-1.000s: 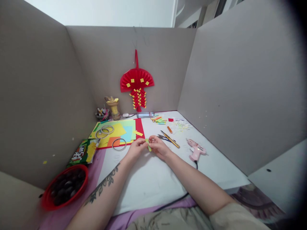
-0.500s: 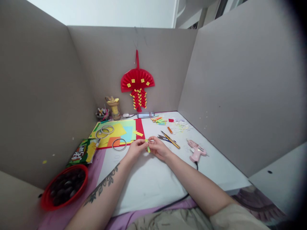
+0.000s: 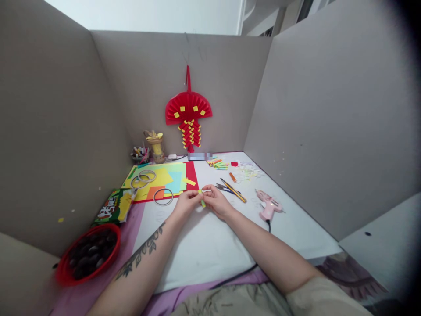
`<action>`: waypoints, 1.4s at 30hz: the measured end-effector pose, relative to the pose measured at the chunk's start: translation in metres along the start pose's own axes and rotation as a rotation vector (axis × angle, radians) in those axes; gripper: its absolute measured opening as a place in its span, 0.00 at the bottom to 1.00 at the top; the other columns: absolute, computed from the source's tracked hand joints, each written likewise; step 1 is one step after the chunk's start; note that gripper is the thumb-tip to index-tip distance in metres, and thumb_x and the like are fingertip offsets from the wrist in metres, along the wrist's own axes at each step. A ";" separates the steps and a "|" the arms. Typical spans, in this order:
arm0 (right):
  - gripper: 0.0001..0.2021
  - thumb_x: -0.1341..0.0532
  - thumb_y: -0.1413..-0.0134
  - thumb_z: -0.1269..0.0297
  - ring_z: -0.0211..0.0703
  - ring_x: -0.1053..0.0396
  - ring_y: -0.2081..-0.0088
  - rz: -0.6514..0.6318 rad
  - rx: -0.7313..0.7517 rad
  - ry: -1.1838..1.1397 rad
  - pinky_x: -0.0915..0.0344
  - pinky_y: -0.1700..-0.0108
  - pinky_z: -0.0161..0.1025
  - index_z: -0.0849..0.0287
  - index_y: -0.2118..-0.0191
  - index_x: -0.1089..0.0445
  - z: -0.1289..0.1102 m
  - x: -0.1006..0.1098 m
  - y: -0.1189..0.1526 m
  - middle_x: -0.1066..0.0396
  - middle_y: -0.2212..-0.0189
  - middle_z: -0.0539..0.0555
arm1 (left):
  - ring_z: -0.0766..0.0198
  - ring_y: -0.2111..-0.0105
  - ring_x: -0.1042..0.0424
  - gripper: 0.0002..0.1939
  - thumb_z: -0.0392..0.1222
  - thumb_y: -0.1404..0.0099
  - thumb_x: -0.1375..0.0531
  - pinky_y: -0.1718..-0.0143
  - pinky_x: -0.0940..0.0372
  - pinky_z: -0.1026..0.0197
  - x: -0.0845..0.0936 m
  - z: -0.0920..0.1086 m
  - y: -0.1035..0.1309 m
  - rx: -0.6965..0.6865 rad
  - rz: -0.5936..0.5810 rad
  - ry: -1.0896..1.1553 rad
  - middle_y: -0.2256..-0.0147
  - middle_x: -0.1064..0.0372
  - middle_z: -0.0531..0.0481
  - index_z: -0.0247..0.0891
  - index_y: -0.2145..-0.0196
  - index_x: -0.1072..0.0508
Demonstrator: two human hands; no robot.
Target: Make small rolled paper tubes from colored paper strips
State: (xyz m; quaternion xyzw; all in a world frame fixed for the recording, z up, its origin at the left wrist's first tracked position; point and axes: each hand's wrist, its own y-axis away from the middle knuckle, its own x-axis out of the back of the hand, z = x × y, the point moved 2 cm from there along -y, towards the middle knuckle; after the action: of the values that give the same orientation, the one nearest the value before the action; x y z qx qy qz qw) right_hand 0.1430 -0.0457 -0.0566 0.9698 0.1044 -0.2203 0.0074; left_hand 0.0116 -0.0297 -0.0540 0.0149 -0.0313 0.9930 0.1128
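Between my two hands, just above the white table cover (image 3: 197,245), is a small yellow-green paper roll (image 3: 203,203). My left hand (image 3: 188,202) pinches it from the left with thumb and fingertips. From the right, my right hand (image 3: 215,201) grips the same roll, its fingers curled around it. Part of the roll is hidden behind the fingertips. Close to my right hand lie dark-handled snips (image 3: 223,188) and a yellow pencil (image 3: 238,195). A metal ring (image 3: 163,197) is near my left hand, partly on the coloured paper sheets (image 3: 164,173).
A pink glue gun (image 3: 269,204) with a black cord lies at right. Several paper rolls (image 3: 217,163) and paper scraps (image 3: 248,172) are at the back. At left are a snack bag (image 3: 115,206) and a red bowl (image 3: 115,248) of dark round items. A red paper fan ornament (image 3: 188,109) hangs ahead.
Both hands stay at nearly the same spot with the roll between them; the fingers shift only slightly. The view has tilted a little.
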 end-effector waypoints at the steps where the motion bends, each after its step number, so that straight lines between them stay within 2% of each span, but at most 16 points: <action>1: 0.20 0.32 0.62 0.67 0.31 0.37 0.79 0.016 0.016 0.019 0.47 0.77 0.28 0.56 0.62 0.40 0.001 0.000 0.000 0.32 0.76 0.44 | 0.68 0.77 0.38 0.15 0.49 0.51 0.35 0.74 0.45 0.65 0.000 0.001 0.000 -0.006 0.009 -0.015 0.78 0.32 0.51 0.32 0.74 0.26; 6: 0.19 0.33 0.61 0.66 0.33 0.36 0.78 0.023 0.079 0.066 0.45 0.75 0.29 0.56 0.61 0.40 0.004 0.002 -0.003 0.31 0.77 0.45 | 0.68 0.78 0.40 0.14 0.49 0.52 0.36 0.76 0.48 0.65 0.000 0.005 0.002 -0.019 0.042 -0.057 0.79 0.34 0.52 0.33 0.76 0.26; 10: 0.19 0.35 0.61 0.69 0.34 0.35 0.76 -0.013 0.070 0.066 0.42 0.72 0.32 0.56 0.60 0.40 0.007 0.006 -0.005 0.30 0.75 0.46 | 0.71 0.81 0.45 0.15 0.50 0.51 0.36 0.79 0.52 0.66 0.001 0.007 0.003 0.000 0.045 -0.050 0.83 0.39 0.55 0.34 0.79 0.29; 16: 0.20 0.38 0.64 0.73 0.33 0.37 0.78 -0.023 0.057 0.083 0.46 0.75 0.30 0.56 0.61 0.39 0.003 0.005 -0.003 0.31 0.75 0.45 | 0.73 0.82 0.51 0.19 0.52 0.53 0.35 0.80 0.56 0.66 0.000 0.013 0.006 0.027 0.048 -0.050 0.85 0.47 0.58 0.35 0.83 0.35; 24: 0.20 0.37 0.65 0.73 0.32 0.37 0.77 -0.021 0.049 0.083 0.45 0.74 0.30 0.56 0.61 0.40 -0.001 0.000 -0.001 0.31 0.76 0.44 | 0.72 0.80 0.47 0.18 0.53 0.53 0.35 0.79 0.53 0.67 0.001 0.010 0.004 0.028 0.050 -0.043 0.82 0.42 0.56 0.34 0.80 0.32; 30: 0.21 0.37 0.65 0.73 0.33 0.36 0.78 -0.022 0.025 0.067 0.44 0.75 0.30 0.56 0.60 0.40 -0.001 0.001 -0.001 0.30 0.76 0.45 | 0.73 0.81 0.48 0.19 0.54 0.53 0.35 0.80 0.55 0.66 0.002 0.009 0.004 0.032 0.050 -0.055 0.83 0.44 0.57 0.34 0.81 0.34; 42: 0.20 0.36 0.63 0.70 0.32 0.37 0.78 -0.056 -0.012 0.069 0.46 0.76 0.29 0.56 0.59 0.39 0.000 0.003 -0.001 0.31 0.77 0.44 | 0.72 0.82 0.46 0.17 0.51 0.53 0.35 0.79 0.53 0.66 0.003 0.008 0.004 0.073 0.071 -0.014 0.83 0.42 0.57 0.35 0.80 0.34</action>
State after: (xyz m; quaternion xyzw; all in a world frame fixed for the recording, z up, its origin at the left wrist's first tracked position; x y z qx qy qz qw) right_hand 0.1455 -0.0438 -0.0584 0.9735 0.1329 -0.1861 0.0035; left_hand 0.0077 -0.0339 -0.0460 0.0247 0.0039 0.9967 0.0767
